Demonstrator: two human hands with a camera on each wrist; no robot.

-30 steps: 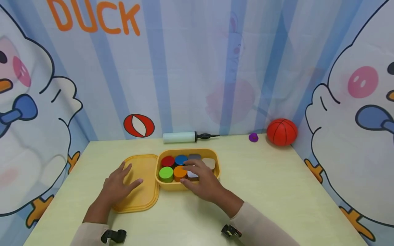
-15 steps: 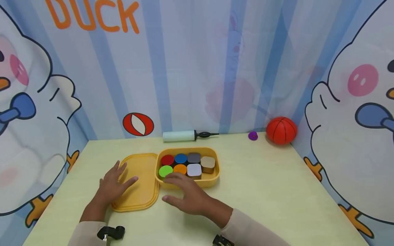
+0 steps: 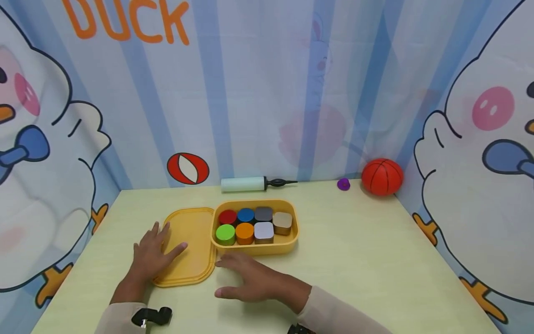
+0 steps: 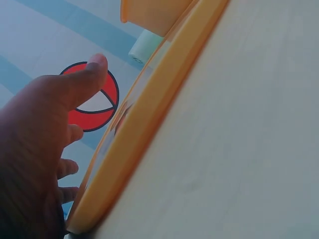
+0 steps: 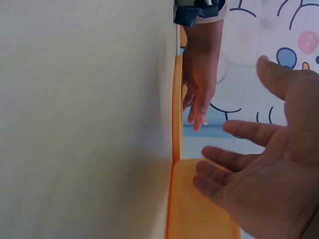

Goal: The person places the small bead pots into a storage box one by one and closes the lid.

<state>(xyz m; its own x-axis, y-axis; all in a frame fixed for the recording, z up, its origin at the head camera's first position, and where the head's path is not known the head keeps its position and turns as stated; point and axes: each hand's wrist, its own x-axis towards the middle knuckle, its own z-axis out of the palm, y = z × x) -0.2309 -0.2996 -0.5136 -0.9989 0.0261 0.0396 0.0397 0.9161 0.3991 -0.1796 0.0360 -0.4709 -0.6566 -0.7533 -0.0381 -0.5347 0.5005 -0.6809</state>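
A yellow box stands mid-table, holding several round and square blocks, among them a green block, an orange block and a tan block. To its left lies the flat yellow lid. My left hand is spread over the lid's left edge; in the left wrist view its thumb and fingers are apart, above the lid's side. My right hand hovers in front of the box with relaxed fingers and nothing in it. The right wrist view shows that hand with its fingers extended beside the box.
Behind the box lies a pale green hand pump with a black nozzle. A small purple object and a red ball sit at the back right. A printed curtain hangs along the table's back edge.
My right hand has drawn back from over the blocks toward the front left, uncovering the box's contents. My left hand has shifted only slightly to the left. The blocks visible throughout look unmoved.
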